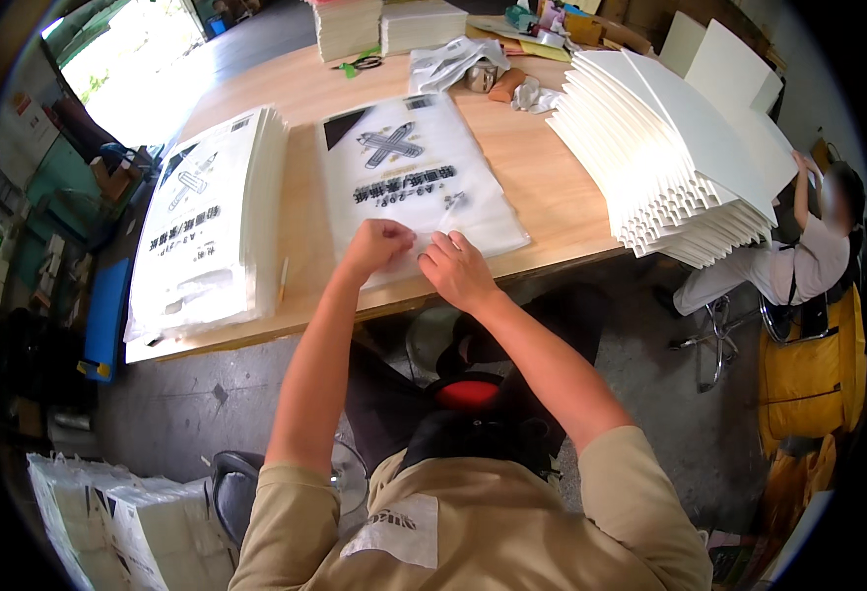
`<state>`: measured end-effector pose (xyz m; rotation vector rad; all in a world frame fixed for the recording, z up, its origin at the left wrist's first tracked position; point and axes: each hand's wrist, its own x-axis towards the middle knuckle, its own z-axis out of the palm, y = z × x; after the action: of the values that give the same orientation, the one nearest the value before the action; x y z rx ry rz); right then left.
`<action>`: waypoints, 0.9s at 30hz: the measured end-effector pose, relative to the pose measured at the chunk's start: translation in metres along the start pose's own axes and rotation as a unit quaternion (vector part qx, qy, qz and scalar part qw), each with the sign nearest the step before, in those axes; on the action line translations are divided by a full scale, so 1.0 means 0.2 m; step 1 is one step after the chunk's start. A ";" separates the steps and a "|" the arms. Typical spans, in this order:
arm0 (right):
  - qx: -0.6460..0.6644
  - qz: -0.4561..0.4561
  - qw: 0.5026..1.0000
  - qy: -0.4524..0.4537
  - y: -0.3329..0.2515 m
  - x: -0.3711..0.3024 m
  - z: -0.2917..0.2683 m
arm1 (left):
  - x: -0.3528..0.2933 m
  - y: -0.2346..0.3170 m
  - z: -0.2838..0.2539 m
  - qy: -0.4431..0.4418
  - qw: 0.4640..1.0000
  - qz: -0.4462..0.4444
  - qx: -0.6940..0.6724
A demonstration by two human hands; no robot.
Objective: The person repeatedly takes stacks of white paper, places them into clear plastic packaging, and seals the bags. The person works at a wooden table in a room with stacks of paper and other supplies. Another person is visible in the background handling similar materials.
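A clear plastic bag of white paper sheets, printed with crossed pencils and dark lettering, lies flat before me on the table. Over its near edge, my left hand is closed, thumb and fingertips together; what is between them is too small to make out. Close beside it, my right hand pinches at the bag's thin plastic near that same edge. A small gap separates the two hands. Left of them stands a stack of filled bags with the same print.
Fanned white sheets fill the table's right side, where another person sits handling them. At the back are paper stacks, green-handled scissors, crumpled plastic and a tape roll. Packed bundles stand lower left.
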<state>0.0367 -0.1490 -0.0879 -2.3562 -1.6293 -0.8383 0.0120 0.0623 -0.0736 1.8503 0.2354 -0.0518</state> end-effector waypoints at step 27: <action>0.102 0.060 0.992 0.043 0.02 0.23 -0.26 | -0.14 0.61 0.14 0.293 0.834 0.232 0.406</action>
<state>0.0332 -0.1350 -0.0198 -2.2209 -1.4480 -0.7026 0.0099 -0.0006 0.0375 2.6919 0.1866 0.8981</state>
